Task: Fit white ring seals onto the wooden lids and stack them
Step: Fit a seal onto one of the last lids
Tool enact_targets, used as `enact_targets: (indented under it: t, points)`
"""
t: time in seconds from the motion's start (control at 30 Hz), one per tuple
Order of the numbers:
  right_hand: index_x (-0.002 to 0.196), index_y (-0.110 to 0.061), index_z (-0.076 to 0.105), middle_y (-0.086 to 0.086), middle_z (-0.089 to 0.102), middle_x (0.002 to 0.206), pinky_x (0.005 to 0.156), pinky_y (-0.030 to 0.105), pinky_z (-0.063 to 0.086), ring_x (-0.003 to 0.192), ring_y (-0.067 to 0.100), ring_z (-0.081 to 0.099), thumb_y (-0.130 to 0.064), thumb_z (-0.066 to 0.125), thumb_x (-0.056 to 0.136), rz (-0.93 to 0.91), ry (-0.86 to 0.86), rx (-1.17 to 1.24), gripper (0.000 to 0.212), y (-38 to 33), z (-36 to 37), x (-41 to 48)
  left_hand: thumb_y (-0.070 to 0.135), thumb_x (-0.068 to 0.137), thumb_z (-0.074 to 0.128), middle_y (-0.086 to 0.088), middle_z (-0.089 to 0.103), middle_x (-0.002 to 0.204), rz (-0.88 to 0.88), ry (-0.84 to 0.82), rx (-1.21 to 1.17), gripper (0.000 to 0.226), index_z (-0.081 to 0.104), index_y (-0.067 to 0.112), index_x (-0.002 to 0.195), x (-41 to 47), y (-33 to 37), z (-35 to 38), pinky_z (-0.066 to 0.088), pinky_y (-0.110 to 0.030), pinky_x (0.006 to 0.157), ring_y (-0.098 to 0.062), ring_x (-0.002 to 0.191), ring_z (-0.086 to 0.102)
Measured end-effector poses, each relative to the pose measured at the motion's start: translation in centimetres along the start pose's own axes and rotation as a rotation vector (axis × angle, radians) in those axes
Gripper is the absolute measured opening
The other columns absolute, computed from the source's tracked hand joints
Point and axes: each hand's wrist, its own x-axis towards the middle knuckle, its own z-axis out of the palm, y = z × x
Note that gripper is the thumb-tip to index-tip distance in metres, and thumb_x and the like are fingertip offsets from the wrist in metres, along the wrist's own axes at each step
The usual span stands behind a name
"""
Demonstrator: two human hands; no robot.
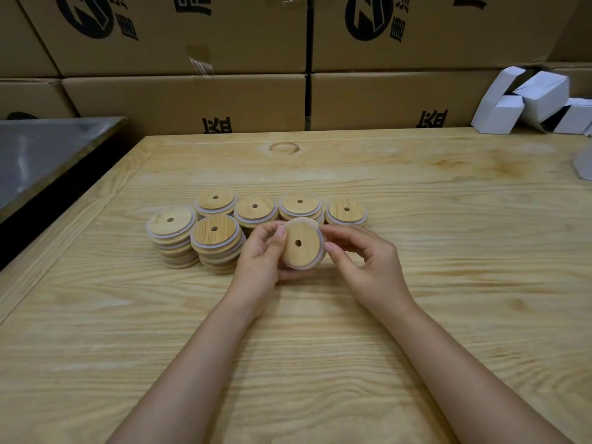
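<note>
My left hand (261, 251) and my right hand (365, 261) together hold one round wooden lid (301, 245) with a centre hole, tilted toward me just above the table. A white ring seal (315, 262) runs around its rim. Left fingers curl around its left and lower edge; right thumb and fingertips pinch its right edge. Behind it stand several stacks of lids with seals: a tall stack (171, 237) at the left, another (216, 241) beside it, and lower stacks (215, 201), (255, 211), (300, 206), (346, 211) in a back row.
The work lies on a pale wooden table (448, 283). Brown cardboard boxes (185, 100) wall off the far edge. A metal surface (41, 155) sits at the left. Folded white cartons (531, 100) are piled at the back right.
</note>
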Motion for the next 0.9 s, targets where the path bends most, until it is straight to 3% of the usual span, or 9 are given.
enact_targets:
  t: [0.13,0.3,0.53,0.73,0.83,0.9]
  points:
    - [0.106,-0.011,0.07,0.0,0.07,0.094,0.078,0.018,0.05,0.084,0.005,0.064,-0.002,0.068,0.082,-0.038,-0.019,-0.083,0.026,0.1,-0.3,0.0,0.02,0.098,0.042,-0.017,0.066,0.097,-0.028,-0.002,0.002,0.022,0.049,0.006,0.114,-0.1,0.1,0.1,0.054,-0.031,0.047,-0.027,0.064,0.07]
    - [0.103,-0.01,0.071,0.002,0.069,0.097,0.078,0.03,0.052,0.09,0.01,0.064,-0.006,0.07,0.081,-0.036,-0.01,-0.102,0.022,0.0,-0.3,0.0,0.024,0.099,0.043,-0.006,0.069,0.065,-0.022,0.007,0.054,0.014,0.052,0.013,0.1,-0.1,0.2,0.1,0.045,-0.023,0.033,-0.023,0.038,0.059]
    - [0.125,-0.011,0.058,-0.002,0.056,0.121,0.099,0.028,0.042,0.113,0.008,0.053,-0.027,0.081,0.068,0.005,-0.235,-0.186,0.064,-0.5,0.2,-0.4,0.017,0.095,0.051,-0.006,0.061,0.05,-0.004,0.033,0.122,0.014,0.06,0.009,0.088,-0.5,0.2,0.5,0.039,-0.021,0.029,-0.021,0.029,0.05]
    - [0.121,-0.023,0.06,-0.01,0.059,0.114,0.094,0.018,0.039,0.107,0.003,0.054,-0.031,0.078,0.068,0.142,-0.218,-0.061,0.056,-0.7,0.4,-0.3,0.033,0.097,0.042,-0.012,0.064,0.055,0.019,0.003,0.087,0.038,0.066,0.005,0.087,-0.6,0.2,0.3,0.046,-0.025,0.037,-0.024,0.041,0.058]
    - [0.12,-0.021,0.061,-0.009,0.058,0.117,0.097,0.022,0.04,0.111,0.005,0.054,-0.025,0.084,0.066,0.18,-0.252,-0.035,0.059,-0.8,0.0,-0.3,0.028,0.095,0.046,-0.009,0.072,0.076,0.093,-0.006,0.118,0.032,0.071,0.011,0.087,-0.5,0.0,0.2,0.054,-0.028,0.061,-0.019,0.071,0.067]
    - [0.123,-0.019,0.061,-0.01,0.055,0.118,0.098,0.021,0.039,0.115,0.005,0.05,-0.028,0.085,0.063,0.154,-0.274,-0.097,0.066,-1.1,-0.1,-0.4,0.028,0.092,0.049,-0.008,0.072,0.082,0.14,-0.013,0.167,0.028,0.072,0.012,0.087,-0.5,-0.1,0.4,0.052,-0.025,0.07,-0.016,0.079,0.066]
